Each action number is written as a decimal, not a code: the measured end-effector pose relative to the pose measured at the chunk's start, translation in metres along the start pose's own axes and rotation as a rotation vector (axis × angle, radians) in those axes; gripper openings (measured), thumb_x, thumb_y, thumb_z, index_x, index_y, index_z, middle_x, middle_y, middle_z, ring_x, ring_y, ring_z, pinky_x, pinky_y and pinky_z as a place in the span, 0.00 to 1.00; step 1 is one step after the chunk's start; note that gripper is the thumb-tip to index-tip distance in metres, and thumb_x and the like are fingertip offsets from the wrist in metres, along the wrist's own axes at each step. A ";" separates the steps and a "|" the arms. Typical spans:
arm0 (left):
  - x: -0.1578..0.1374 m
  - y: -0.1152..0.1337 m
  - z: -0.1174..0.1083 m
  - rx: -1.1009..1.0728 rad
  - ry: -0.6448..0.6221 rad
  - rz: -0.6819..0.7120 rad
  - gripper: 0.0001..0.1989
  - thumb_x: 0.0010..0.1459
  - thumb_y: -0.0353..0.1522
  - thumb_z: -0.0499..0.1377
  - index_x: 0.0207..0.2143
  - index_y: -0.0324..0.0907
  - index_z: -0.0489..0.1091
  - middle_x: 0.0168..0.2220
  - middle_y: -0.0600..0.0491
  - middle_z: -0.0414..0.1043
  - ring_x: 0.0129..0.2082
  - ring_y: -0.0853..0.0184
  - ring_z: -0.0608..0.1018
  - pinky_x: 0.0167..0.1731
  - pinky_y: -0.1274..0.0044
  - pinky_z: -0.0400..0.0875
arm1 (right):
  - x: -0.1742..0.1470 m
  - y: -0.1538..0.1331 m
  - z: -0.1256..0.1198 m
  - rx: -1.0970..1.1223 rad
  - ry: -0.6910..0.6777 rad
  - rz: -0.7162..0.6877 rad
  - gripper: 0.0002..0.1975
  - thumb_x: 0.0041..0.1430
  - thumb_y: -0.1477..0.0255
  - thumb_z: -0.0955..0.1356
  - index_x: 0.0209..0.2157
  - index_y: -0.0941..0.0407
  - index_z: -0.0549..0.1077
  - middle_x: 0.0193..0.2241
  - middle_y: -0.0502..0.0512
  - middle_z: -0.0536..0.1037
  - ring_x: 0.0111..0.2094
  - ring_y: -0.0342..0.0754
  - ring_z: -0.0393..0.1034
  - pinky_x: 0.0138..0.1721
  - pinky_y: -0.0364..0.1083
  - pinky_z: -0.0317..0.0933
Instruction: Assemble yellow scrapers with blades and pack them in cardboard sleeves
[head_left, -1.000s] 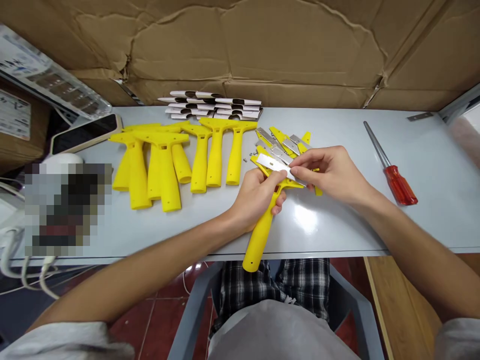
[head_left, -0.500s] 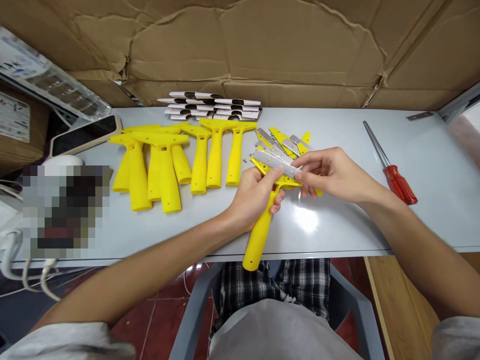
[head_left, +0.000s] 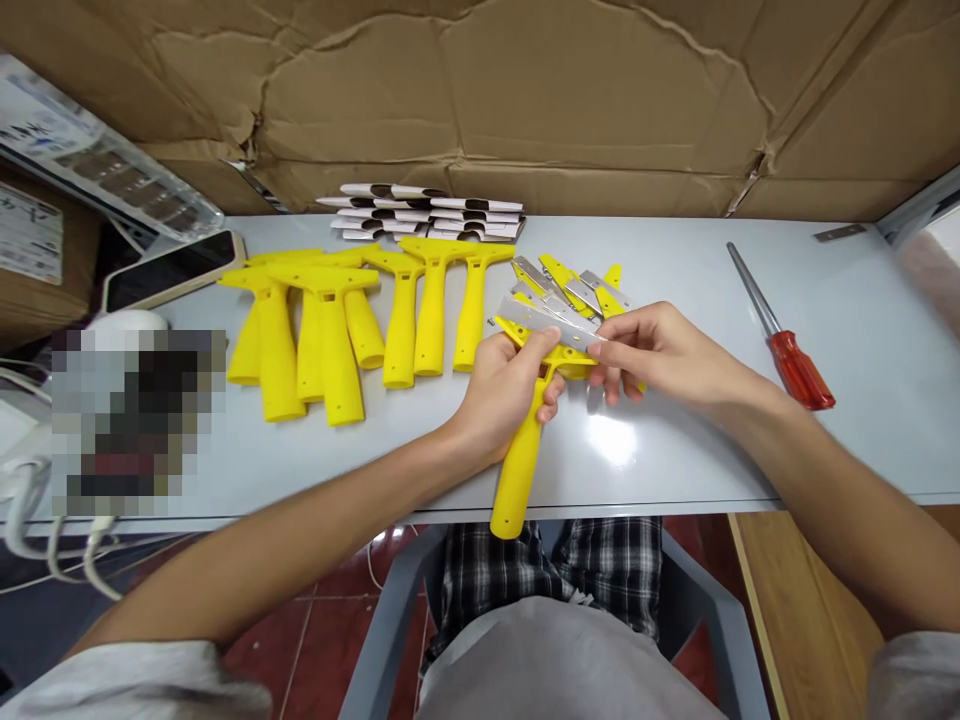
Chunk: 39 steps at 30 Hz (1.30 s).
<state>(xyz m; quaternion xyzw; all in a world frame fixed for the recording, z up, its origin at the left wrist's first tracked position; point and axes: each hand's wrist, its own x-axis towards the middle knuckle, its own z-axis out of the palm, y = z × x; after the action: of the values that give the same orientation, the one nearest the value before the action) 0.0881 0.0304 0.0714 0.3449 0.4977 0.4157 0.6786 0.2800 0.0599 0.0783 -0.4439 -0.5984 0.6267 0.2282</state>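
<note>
Grips yellow handle (head_left: pixel 517 475) and metal blade (head_left: pixel 531 316) in left hand (head_left: pixel 499 388); pinches the blade's end with right hand (head_left: pixel 664 348).

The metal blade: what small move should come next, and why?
Probably square the metal blade on the head of the yellow handle: the left hand holds both, the right hand is at the blade's end, yet part of that head shows uncovered.

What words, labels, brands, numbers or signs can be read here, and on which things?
None can be read with certainty.
White label on the cardboard box: print too small and blurred.
Clear plastic package: dark characters, too unclear to read.
Held yellow handle: no lettering visible.
</note>
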 end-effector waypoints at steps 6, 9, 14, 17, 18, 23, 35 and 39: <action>0.003 -0.002 0.000 -0.040 0.006 0.008 0.08 0.66 0.36 0.60 0.38 0.40 0.74 0.17 0.59 0.66 0.12 0.75 0.65 0.14 0.83 0.61 | 0.003 0.010 0.011 0.053 0.109 -0.051 0.24 0.59 0.53 0.77 0.30 0.61 0.73 0.24 0.54 0.77 0.22 0.40 0.72 0.20 0.38 0.62; 0.006 -0.003 -0.001 -0.063 -0.010 0.005 0.08 0.64 0.36 0.62 0.37 0.39 0.75 0.21 0.56 0.71 0.17 0.72 0.72 0.17 0.81 0.69 | 0.002 0.011 0.009 0.024 0.143 -0.077 0.24 0.60 0.54 0.76 0.29 0.61 0.73 0.23 0.54 0.77 0.22 0.39 0.71 0.21 0.38 0.62; 0.010 -0.006 -0.004 -0.118 -0.039 0.090 0.09 0.63 0.35 0.63 0.37 0.38 0.75 0.31 0.49 0.80 0.27 0.67 0.80 0.27 0.75 0.79 | 0.001 0.007 0.002 -0.027 0.226 -0.067 0.22 0.60 0.56 0.76 0.29 0.60 0.74 0.22 0.55 0.77 0.19 0.38 0.68 0.20 0.39 0.61; 0.009 -0.006 -0.004 -0.098 -0.024 0.089 0.08 0.62 0.35 0.63 0.36 0.38 0.74 0.33 0.48 0.81 0.28 0.66 0.81 0.29 0.74 0.80 | 0.002 0.006 0.000 -0.038 0.251 -0.069 0.21 0.60 0.56 0.76 0.28 0.60 0.74 0.23 0.55 0.77 0.20 0.40 0.69 0.19 0.40 0.60; 0.009 -0.005 -0.005 -0.090 -0.021 0.083 0.08 0.62 0.35 0.63 0.35 0.39 0.74 0.33 0.48 0.81 0.29 0.65 0.82 0.29 0.74 0.80 | 0.002 0.006 0.000 -0.039 0.256 -0.070 0.21 0.60 0.56 0.76 0.28 0.60 0.74 0.23 0.55 0.77 0.20 0.40 0.69 0.19 0.40 0.60; 0.011 -0.001 -0.009 -0.078 -0.012 0.118 0.12 0.59 0.40 0.67 0.35 0.40 0.74 0.34 0.48 0.81 0.34 0.63 0.84 0.32 0.75 0.78 | 0.003 0.006 -0.003 -0.019 0.294 -0.090 0.22 0.60 0.55 0.76 0.27 0.59 0.73 0.22 0.55 0.76 0.20 0.40 0.68 0.20 0.41 0.61; 0.011 0.016 -0.017 0.370 -0.044 0.310 0.08 0.57 0.30 0.61 0.37 0.39 0.80 0.39 0.46 0.82 0.26 0.66 0.80 0.24 0.75 0.74 | 0.004 0.002 -0.016 0.050 0.414 -0.190 0.23 0.58 0.55 0.77 0.27 0.58 0.70 0.23 0.54 0.73 0.23 0.43 0.71 0.20 0.41 0.58; 0.017 0.015 -0.026 0.855 0.073 0.666 0.10 0.58 0.29 0.62 0.40 0.42 0.82 0.40 0.48 0.84 0.31 0.65 0.79 0.40 0.73 0.76 | 0.003 0.000 -0.022 0.039 0.437 -0.216 0.23 0.58 0.56 0.77 0.26 0.57 0.68 0.23 0.54 0.72 0.23 0.42 0.71 0.21 0.42 0.57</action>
<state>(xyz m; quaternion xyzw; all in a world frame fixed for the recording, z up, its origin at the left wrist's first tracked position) 0.0623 0.0534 0.0710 0.7148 0.5094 0.3803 0.2915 0.2965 0.0747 0.0802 -0.4980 -0.5668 0.4990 0.4264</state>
